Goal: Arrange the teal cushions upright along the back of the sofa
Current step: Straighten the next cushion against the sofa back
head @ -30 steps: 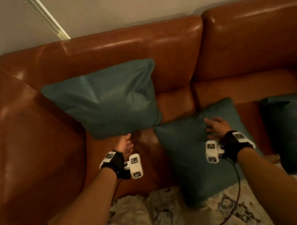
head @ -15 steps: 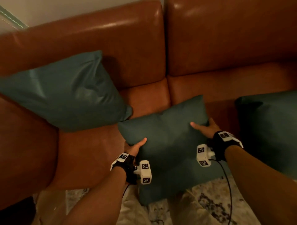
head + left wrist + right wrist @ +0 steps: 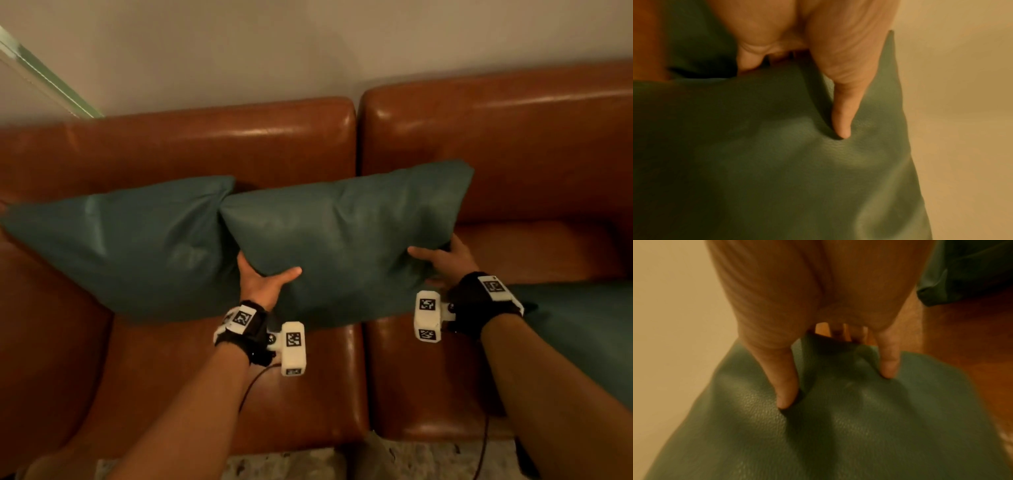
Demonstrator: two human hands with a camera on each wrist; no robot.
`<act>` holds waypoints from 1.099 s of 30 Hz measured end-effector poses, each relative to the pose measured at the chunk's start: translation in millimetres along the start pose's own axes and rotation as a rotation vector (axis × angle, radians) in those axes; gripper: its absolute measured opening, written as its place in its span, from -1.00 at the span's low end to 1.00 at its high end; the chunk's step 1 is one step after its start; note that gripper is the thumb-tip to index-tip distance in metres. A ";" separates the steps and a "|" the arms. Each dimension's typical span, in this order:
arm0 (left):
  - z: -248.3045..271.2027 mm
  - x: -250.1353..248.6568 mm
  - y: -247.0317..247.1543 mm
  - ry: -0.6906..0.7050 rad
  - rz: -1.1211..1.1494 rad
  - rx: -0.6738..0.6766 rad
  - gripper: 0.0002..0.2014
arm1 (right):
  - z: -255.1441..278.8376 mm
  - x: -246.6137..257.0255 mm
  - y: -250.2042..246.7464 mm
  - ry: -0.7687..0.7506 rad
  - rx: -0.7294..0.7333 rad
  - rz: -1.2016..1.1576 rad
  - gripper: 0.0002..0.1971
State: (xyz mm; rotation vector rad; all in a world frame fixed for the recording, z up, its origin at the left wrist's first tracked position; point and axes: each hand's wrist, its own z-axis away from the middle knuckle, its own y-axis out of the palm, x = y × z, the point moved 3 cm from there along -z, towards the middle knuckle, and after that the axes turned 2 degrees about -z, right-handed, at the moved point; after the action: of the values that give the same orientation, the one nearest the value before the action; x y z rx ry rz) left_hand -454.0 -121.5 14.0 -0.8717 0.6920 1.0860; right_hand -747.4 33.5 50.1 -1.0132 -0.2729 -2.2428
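Note:
I hold a teal cushion (image 3: pixel 342 236) up in front of the brown leather sofa backrest (image 3: pixel 212 144), over the gap between two seats. My left hand (image 3: pixel 263 279) grips its lower left edge, thumb on the front (image 3: pixel 840 116), fingers hidden behind. My right hand (image 3: pixel 442 258) grips its right edge, thumb and a finger pressed into the fabric (image 3: pixel 838 402). A second teal cushion (image 3: pixel 120 246) leans against the backrest at the left, touching the held one. A third teal cushion (image 3: pixel 582 329) lies flat on the right seat.
The sofa's left armrest (image 3: pixel 41 342) rises at the left. A pale wall (image 3: pixel 308 51) stands behind the sofa, with a window frame edge (image 3: pixel 44 78) at upper left. Patterned rug (image 3: pixel 291 466) shows below the seat front. Cables hang from both wrist units.
The cushion has been lifted off the seat front and raised up toward the backrest, both hands gripping its sides. The head view has tilted up, showing the wall.

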 end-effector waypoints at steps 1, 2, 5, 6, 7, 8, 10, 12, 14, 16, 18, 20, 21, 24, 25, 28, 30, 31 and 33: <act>-8.7 -8.7 -2.5 0.002 0.006 0.009 0.12 | -3.4 0.8 4.1 -0.014 -0.015 -0.034 -0.38; -16.3 -15.3 -4.4 -0.003 0.010 0.030 0.15 | -5.3 2.7 7.3 -0.030 -0.034 -0.052 -0.38; -31.7 -19.3 -1.9 -0.009 -0.037 0.114 0.19 | -12.8 5.5 13.0 -0.040 -0.072 -0.081 -0.32; -34.3 -19.0 0.7 -0.004 -0.048 0.130 0.21 | -14.4 6.9 13.8 -0.032 -0.080 -0.091 -0.31; -37.4 -17.9 4.3 -0.004 -0.042 0.141 0.24 | -17.9 7.0 13.8 -0.027 -0.087 -0.111 -0.31; -40.2 -17.9 7.2 -0.007 -0.033 0.147 0.25 | -19.8 8.0 13.8 -0.023 -0.092 -0.130 -0.33; -44.2 -16.5 9.8 0.003 -0.006 0.148 0.22 | -21.0 10.7 13.7 -0.039 -0.107 -0.147 -0.40; -46.6 -13.9 10.5 0.011 0.012 0.154 0.16 | -19.1 12.7 12.2 -0.101 -0.153 -0.129 -0.57; -47.0 -9.7 12.6 0.020 0.021 0.158 0.12 | -17.0 9.9 9.3 -0.167 -0.186 -0.145 -0.70; -49.7 -5.3 20.4 0.018 0.014 0.174 0.11 | -18.6 6.1 4.9 -0.180 -0.200 -0.145 -0.72; -53.7 -4.1 28.0 0.015 -0.027 0.196 0.15 | -28.6 1.2 0.4 -0.147 -0.190 -0.119 -0.65; -59.0 -6.5 35.4 0.018 -0.070 0.208 0.18 | -40.7 -0.1 -2.9 -0.110 -0.174 -0.097 -0.51; -61.9 -6.9 38.5 0.016 -0.080 0.202 0.18 | -46.5 -0.3 -4.0 -0.098 -0.173 -0.083 -0.41; -62.9 -7.5 43.4 0.002 -0.097 0.147 0.19 | -56.1 0.1 -7.1 -0.072 -0.165 -0.046 -0.18; -61.6 -5.7 44.1 0.000 -0.100 0.117 0.19 | -58.2 0.5 -9.3 -0.074 -0.161 -0.031 -0.18; -49.8 6.0 44.1 -0.044 -0.058 0.009 0.16 | -54.5 2.6 -19.4 -0.110 -0.112 0.080 -0.19; -33.5 18.4 50.9 -0.101 0.022 -0.081 0.12 | -47.2 2.4 -35.4 -0.152 -0.051 0.234 -0.23; -21.6 25.1 57.5 -0.135 0.061 -0.123 0.08 | -43.0 0.5 -46.8 -0.175 -0.018 0.330 -0.25; 7.5 38.0 77.0 -0.174 0.082 -0.180 -0.04 | -33.5 -3.5 -75.1 -0.176 0.052 0.500 -0.28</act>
State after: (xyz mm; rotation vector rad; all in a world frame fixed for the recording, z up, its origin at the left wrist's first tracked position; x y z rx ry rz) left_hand -513.9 -81.6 -33.4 -0.8954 0.4942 1.2959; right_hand -813.6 78.1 30.3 -1.1111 -0.1327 -1.6938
